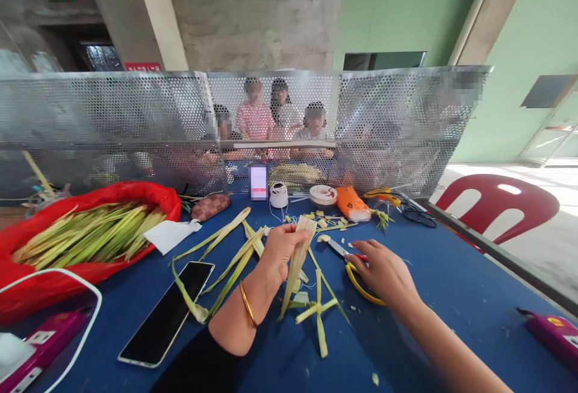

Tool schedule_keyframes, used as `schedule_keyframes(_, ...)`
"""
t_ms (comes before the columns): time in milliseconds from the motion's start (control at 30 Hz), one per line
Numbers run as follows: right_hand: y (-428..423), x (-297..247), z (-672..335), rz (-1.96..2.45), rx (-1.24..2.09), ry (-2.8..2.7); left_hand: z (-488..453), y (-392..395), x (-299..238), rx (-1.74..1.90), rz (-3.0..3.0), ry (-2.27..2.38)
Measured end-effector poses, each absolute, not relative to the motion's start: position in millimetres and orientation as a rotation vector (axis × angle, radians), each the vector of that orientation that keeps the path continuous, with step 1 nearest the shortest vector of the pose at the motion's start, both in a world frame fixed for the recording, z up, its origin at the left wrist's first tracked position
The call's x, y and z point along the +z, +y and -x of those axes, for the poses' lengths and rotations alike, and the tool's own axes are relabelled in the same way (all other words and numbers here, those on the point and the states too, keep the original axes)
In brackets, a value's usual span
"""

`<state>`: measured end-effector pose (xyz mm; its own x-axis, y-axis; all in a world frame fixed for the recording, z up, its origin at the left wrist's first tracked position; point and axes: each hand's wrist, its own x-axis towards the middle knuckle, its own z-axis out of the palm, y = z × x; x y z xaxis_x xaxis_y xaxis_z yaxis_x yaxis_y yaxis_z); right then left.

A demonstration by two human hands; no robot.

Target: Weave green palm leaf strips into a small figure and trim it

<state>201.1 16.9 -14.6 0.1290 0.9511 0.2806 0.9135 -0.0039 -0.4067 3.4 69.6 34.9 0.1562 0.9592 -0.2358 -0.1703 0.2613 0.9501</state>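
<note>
My left hand [282, 247], with a gold bangle at the wrist, pinches a broad pale leaf strip [298, 266] that looks like corn husk. The strip stands nearly upright above the table. My right hand [383, 266] is over a pair of scissors [363, 289] with yellow and red handles. Its fingers are apart and bent at the handles; whether they touch cannot be made out. The scissor blades point to the far left, by small leaf scraps. Below my left hand, a cross-shaped piece of folded leaf strips [320, 307] lies on the blue table.
Left are a red bag [151, 191] of long leaves, a phone [167, 315] and loose strips [235, 254]. Behind stand a thread spool [279, 195], white tape roll [323, 194], orange packet [353, 203] and yellow glue gun [383, 196]. People sit beyond a perforated metal screen [280, 140].
</note>
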Motion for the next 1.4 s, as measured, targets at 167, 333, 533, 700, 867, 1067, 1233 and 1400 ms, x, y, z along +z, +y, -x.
schedule_keyframes(167,26,22,-156,1.199,0.952,-1.285,-11,55,42,1.131,-1.104,1.001)
schedule_keyframes(333,30,41,-123,0.987,1.155,-1.120,4,46,43,1.211,-1.150,1.018)
schedule_keyframes(533,15,22,-115,1.014,1.156,-1.059,24,40,21,1.120,-1.011,0.993)
schedule_keyframes(700,7,16,-116,1.059,1.145,-1.065,23,41,13,1.229,-1.255,1.091)
schedule_keyframes(867,7,9,-113,1.065,1.322,-1.055,20,35,7,1.293,-1.622,1.269)
schedule_keyframes(1067,7,6,-111,1.021,1.305,-1.002,18,35,6,1.279,-1.514,1.251)
schedule_keyframes(1233,8,17,-121,1.015,1.215,-0.953,20,32,17,1.073,-1.241,0.987)
schedule_keyframes(1400,12,21,-135,1.013,1.105,-0.857,28,29,27,0.784,-1.353,0.955)
